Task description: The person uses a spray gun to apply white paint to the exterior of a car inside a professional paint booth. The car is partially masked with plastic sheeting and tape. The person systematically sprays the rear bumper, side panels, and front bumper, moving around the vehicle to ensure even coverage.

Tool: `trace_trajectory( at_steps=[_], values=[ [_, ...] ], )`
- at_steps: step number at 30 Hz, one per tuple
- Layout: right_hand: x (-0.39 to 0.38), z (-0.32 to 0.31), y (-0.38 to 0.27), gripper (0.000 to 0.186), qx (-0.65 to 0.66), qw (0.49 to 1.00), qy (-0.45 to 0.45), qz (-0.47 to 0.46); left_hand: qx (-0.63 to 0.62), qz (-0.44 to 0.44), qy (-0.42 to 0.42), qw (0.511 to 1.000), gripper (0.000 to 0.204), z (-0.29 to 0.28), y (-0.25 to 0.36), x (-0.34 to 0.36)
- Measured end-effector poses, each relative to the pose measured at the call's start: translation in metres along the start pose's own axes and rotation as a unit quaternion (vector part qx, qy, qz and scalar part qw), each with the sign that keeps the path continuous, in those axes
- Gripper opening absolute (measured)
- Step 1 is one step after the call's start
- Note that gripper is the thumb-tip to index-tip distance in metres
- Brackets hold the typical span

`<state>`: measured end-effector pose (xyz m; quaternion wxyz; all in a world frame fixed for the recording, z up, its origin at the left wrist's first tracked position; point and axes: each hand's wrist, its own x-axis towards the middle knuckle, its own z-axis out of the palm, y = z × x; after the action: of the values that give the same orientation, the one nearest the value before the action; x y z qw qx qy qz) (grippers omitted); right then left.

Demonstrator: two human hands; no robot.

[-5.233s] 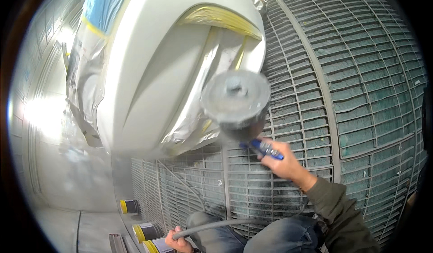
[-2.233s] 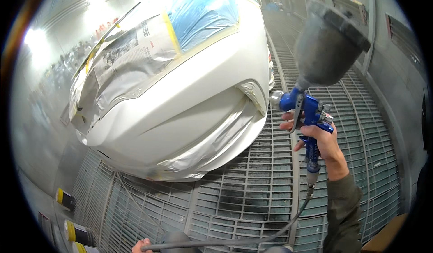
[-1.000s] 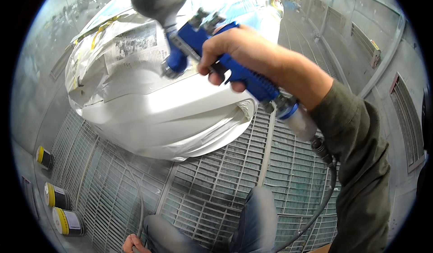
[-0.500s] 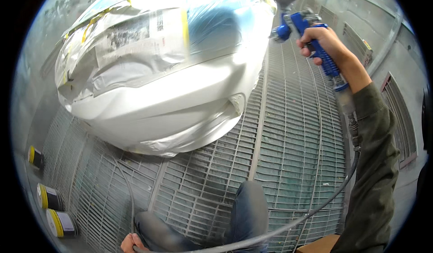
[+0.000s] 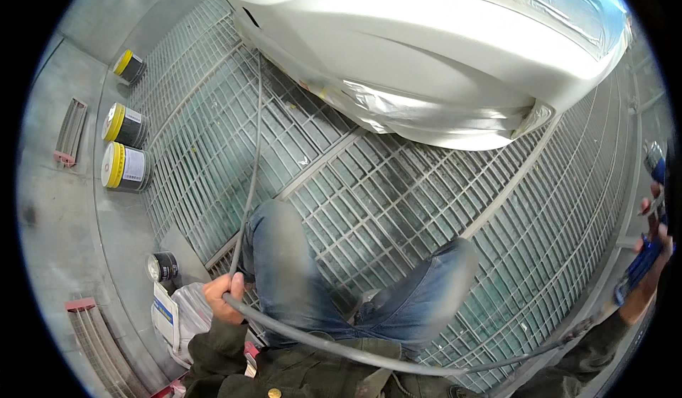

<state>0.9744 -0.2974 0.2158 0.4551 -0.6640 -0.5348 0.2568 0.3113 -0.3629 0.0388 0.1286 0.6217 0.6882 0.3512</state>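
My left hand (image 5: 224, 300) is closed around a grey air hose (image 5: 312, 340), by my left knee. From there the hose bows across my lap toward the right, and its other stretch runs forward over the floor grating. Far out at the right rim, my right hand (image 5: 662, 244) grips the handle of a blue spray gun (image 5: 637, 264); the picture's edge cuts off part of both. Ahead stands a car's white front end (image 5: 426, 57), with clear and blue masking film (image 5: 579, 7) above the painted panel. The spray gun is well apart from the car.
Metal grating (image 5: 398, 206) covers the floor. Along the left wall stand several pails with yellow lids, among them one pail (image 5: 132, 166), and a smaller dark can (image 5: 163, 266). A plastic-wrapped bundle (image 5: 190, 320) lies beside my left arm. Wall vents (image 5: 71, 134) sit at the left.
My view has turned, so the car sits higher and further right. The spray gun has moved from near the car to the far right rim. My left hand still holds the hose, now fully in view.
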Motion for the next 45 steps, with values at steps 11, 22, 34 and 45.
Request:
trace_trajectory(
  at_steps=[11, 22, 34, 45],
  values=[
    [-0.036, 0.051, 0.014, 0.068, 0.358, 0.926, 0.122, -0.006, -0.092, -0.517, -0.239, 0.816, 0.031, -0.018, -0.150, -0.104],
    [-0.043, -0.019, 0.058, 0.053, 0.407, 0.890, 0.196, -0.056, -0.160, -0.316, -0.367, 0.860, 0.023, 0.181, -0.231, 0.047],
    [-0.028, -0.173, 0.077, 0.054, 0.200, 0.928, 0.315, -0.023, -0.069, -0.403, -0.517, 0.752, 0.028, 0.268, -0.093, 0.085],
    [-0.026, -0.158, 0.427, 0.043, 0.332, 0.882, 0.320, 0.093, 0.127, 0.027, -0.315, 0.940, 0.027, 0.352, 0.142, -0.002]
  ],
)
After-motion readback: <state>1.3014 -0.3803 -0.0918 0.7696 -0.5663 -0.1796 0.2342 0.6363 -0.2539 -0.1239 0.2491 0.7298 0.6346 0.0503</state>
